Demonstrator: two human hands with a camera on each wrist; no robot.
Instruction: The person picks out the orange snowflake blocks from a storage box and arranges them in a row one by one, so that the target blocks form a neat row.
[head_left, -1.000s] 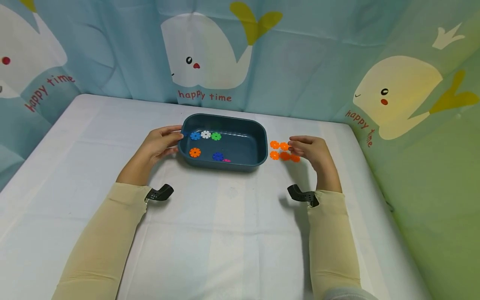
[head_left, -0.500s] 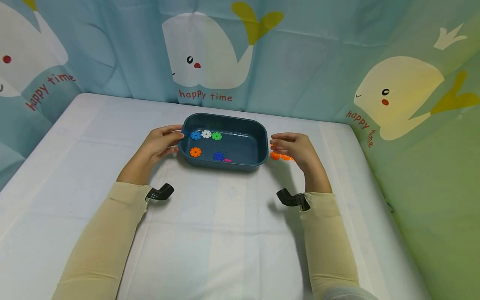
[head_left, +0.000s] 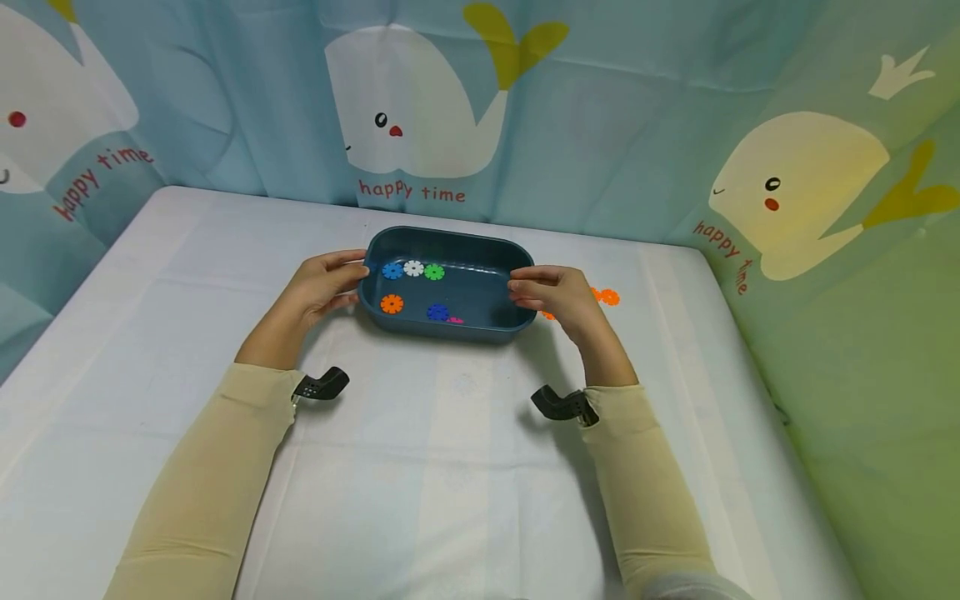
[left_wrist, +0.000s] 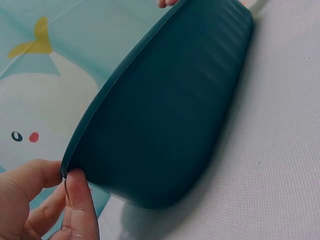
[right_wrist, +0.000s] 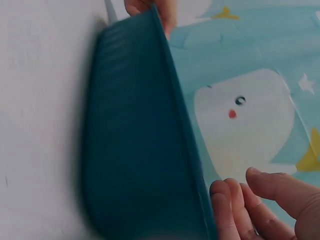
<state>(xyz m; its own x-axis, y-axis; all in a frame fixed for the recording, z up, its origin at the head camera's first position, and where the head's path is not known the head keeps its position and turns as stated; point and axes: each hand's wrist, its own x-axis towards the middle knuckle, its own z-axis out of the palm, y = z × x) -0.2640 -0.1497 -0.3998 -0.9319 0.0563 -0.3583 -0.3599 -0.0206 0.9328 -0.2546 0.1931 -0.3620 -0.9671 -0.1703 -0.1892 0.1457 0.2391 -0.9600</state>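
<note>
A dark teal plastic basin (head_left: 480, 293) stands on the table. My left hand (head_left: 324, 285) pinches its left rim; in the left wrist view the fingers (left_wrist: 80, 192) lie at both sides of the rim. At the opposite end, my right hand (head_left: 551, 293) is over the right rim. The right wrist view shows its thumb apart from the other fingers (right_wrist: 224, 205), with nothing visible between them. In the basin lie notched plastic discs: light blue (head_left: 392, 271), white (head_left: 413, 268), green (head_left: 433, 272), orange (head_left: 392, 304), dark blue (head_left: 438, 312) and pink (head_left: 454, 320).
Orange notched discs (head_left: 611, 297) lie on the table right of the basin, partly hidden behind my right hand. A white cloth (head_left: 420, 475) covers the table. A whale-print curtain (head_left: 615, 125) hangs along the back and right edges.
My right hand has moved left from above the orange discs to the basin's right rim. The left hand stays on the left rim, and the basin has not visibly moved.
</note>
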